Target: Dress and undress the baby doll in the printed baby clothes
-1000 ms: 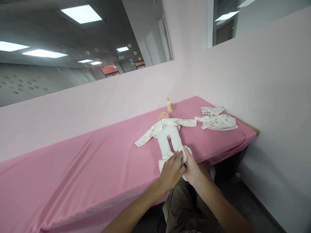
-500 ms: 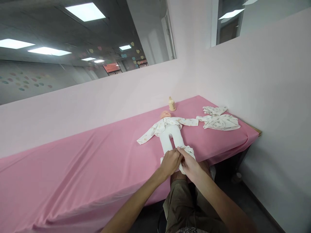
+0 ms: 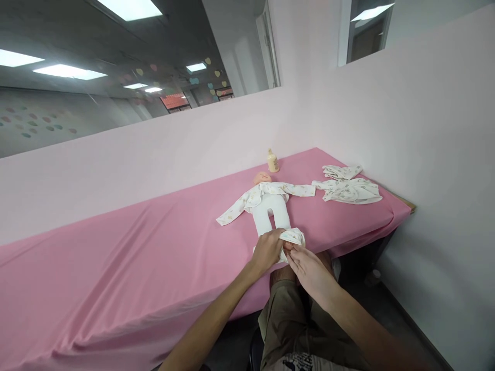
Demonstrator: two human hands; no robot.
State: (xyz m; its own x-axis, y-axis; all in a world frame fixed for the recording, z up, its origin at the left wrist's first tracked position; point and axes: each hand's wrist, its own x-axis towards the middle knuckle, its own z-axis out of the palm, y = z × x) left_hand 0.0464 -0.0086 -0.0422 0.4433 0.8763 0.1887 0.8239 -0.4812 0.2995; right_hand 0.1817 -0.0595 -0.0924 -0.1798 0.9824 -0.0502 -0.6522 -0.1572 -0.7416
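Presently: left hand [image 3: 267, 251] pinching bunched white garment [image 3: 294, 236] at leg end of doll [image 3: 269, 204] | right hand [image 3: 311, 270], fingers against it, grip unclear | doll face-up on pink-covered bench [image 3: 170, 247] | bottle [image 3: 273, 163] upright beyond head [image 3: 262, 178]

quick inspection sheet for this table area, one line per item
surface: pink cloth, creased, draping over the front edge
job's things: doll on its back, head toward the wall; printed top with sleeves spread; white garment bunched at the doll's feet end
clutter: upright bottle beyond the doll's head; loose clothes at the right
hands: left hand and right hand both at the garment, grip partly hidden
cables: nothing seen
surroundings: pale walls, large glass pane behind the table
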